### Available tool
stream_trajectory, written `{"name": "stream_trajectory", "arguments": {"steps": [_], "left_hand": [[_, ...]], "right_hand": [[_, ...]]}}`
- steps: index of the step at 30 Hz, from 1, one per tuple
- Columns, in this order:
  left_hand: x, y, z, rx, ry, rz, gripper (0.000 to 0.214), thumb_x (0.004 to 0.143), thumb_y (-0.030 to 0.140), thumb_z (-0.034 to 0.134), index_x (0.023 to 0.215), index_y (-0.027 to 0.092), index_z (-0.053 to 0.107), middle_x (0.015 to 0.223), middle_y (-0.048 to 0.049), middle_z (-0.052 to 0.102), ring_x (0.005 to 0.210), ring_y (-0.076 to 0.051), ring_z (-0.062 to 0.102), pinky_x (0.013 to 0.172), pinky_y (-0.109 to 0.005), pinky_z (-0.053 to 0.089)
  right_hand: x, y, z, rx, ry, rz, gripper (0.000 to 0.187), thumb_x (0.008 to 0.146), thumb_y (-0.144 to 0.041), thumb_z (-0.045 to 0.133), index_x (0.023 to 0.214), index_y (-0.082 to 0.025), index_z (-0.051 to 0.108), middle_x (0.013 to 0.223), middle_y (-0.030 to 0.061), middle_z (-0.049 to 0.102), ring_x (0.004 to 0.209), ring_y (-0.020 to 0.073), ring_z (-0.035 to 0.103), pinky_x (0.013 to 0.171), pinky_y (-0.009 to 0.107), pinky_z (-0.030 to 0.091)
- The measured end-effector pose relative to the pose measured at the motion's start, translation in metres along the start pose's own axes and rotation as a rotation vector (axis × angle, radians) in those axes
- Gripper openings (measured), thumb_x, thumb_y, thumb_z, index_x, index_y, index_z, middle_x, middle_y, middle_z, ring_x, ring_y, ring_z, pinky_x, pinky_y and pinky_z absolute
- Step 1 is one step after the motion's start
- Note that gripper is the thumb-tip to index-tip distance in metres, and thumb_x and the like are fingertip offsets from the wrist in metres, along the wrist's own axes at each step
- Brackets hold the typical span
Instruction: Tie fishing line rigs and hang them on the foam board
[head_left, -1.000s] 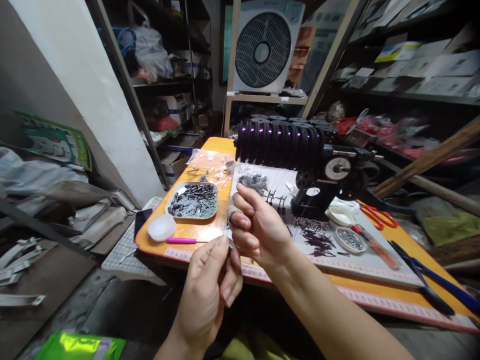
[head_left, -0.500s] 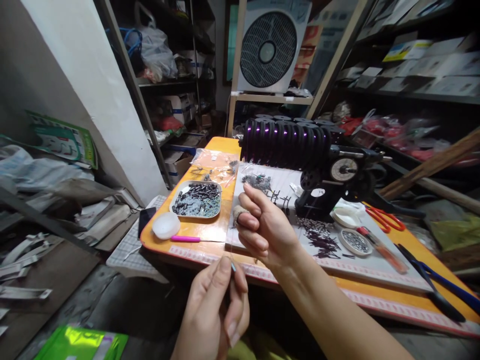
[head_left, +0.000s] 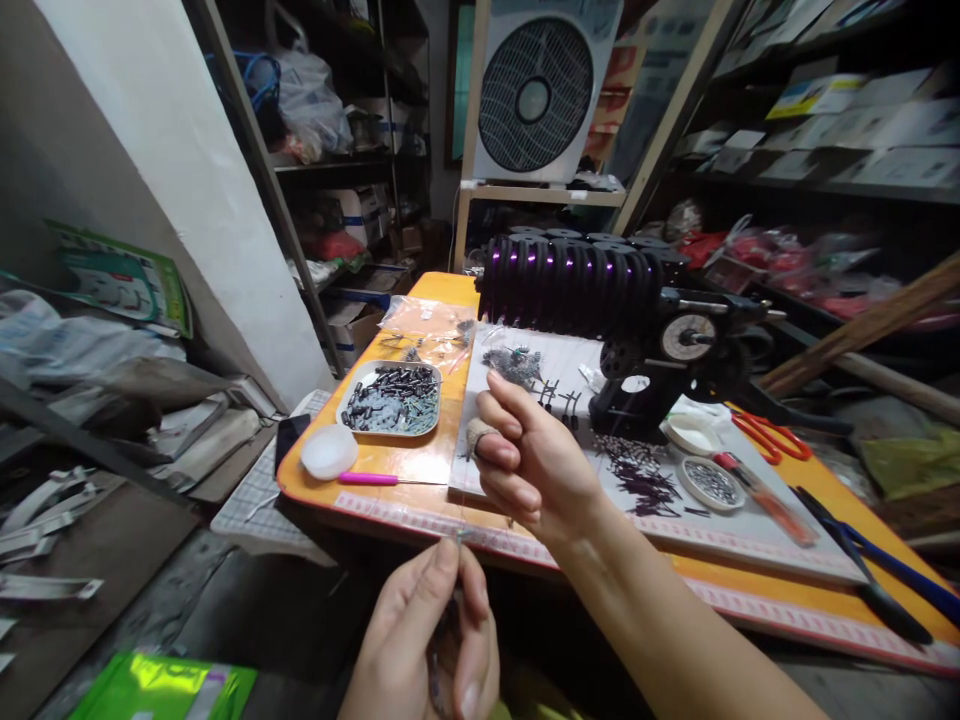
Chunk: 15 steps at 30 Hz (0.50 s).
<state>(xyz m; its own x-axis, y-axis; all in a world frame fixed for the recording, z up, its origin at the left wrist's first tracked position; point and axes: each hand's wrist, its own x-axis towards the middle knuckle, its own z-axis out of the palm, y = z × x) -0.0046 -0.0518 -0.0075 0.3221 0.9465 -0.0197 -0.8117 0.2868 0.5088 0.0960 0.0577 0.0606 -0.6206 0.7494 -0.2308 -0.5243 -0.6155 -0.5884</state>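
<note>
Orange table (head_left: 405, 462) carries tray (head_left: 394, 433) of loose parts (head_left: 394, 400). Handling judged mid-step: left hand (head_left: 427, 635) clamps small piece (head_left: 459, 538) between thumb and forefinger, before near table edge; piece not yet set down, loose parts remain. Long axis probably near upright, tip upward; view blurred. Right hand (head_left: 517, 455) curled above; cannot tell whether gripping.

Left fingers (head_left: 474, 585) pinch low — right fingers (head_left: 511, 488) curl above.

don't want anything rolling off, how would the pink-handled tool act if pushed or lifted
The pink-handled tool may roll if pushed, as its handle looks slim and rounded. It seems stiff, judging by the straight shaft, and probably light, having so little bulk.
</note>
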Motion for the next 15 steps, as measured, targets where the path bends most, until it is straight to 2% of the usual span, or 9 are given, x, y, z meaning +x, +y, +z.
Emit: {"name": "stream_trajectory", "arguments": {"steps": [3,6,8,12,15], "left_hand": [[0.0,0.0,-0.002,-0.018,-0.044,0.005,0.044,0.096,0.028,0.02,0.076,0.012,0.056,0.04,0.0033,0.023,0.035,-0.005,0.024,0.039,-0.014,0.023],[-0.001,-0.001,-0.001,-0.032,-0.033,0.011,0.043,0.096,0.03,0.023,0.075,0.012,0.057,0.04,0.0029,0.023,0.036,-0.005,0.024,0.04,-0.014,0.025],[-0.002,-0.002,0.001,-0.032,0.02,0.014,0.04,0.094,0.033,0.031,0.074,0.012,0.057,0.04,0.0023,0.027,0.036,-0.004,0.025,0.04,-0.013,0.026],[-0.003,-0.002,0.01,0.041,0.204,-0.01,0.037,0.083,0.043,0.054,0.067,0.01,0.055,0.038,-0.0005,0.038,0.035,-0.004,0.033,0.04,-0.013,0.027],[-0.003,0.0,0.015,0.074,0.3,-0.012,0.041,0.077,0.047,0.061,0.064,0.009,0.053,0.038,-0.0025,0.043,0.035,-0.005,0.038,0.04,-0.012,0.026]], "right_hand": [[0.0,0.0,0.0,0.006,-0.01,-0.004,0.044,0.092,-0.041,0.036,0.064,-0.014,0.017,0.044,-0.003,0.039,0.022,0.0082,0.031,0.021,0.014,0.015],[0.0,0.0,0.0,0.008,-0.004,-0.004,0.044,0.092,-0.041,0.036,0.064,-0.014,0.016,0.043,-0.0033,0.039,0.022,0.008,0.031,0.022,0.014,0.015],[0.0,0.0,0.001,0.006,0.002,-0.007,0.044,0.092,-0.041,0.037,0.064,-0.014,0.015,0.043,-0.0035,0.039,0.022,0.0077,0.031,0.022,0.014,0.015],[0.0,0.0,0.001,0.0,-0.008,-0.01,0.043,0.092,-0.041,0.036,0.065,-0.015,0.016,0.044,-0.0036,0.039,0.023,0.0075,0.031,0.022,0.014,0.016],[0.0,0.0,0.0,0.001,-0.005,-0.015,0.044,0.092,-0.041,0.037,0.065,-0.015,0.016,0.044,-0.0037,0.039,0.023,0.0072,0.03,0.022,0.014,0.015]]}}
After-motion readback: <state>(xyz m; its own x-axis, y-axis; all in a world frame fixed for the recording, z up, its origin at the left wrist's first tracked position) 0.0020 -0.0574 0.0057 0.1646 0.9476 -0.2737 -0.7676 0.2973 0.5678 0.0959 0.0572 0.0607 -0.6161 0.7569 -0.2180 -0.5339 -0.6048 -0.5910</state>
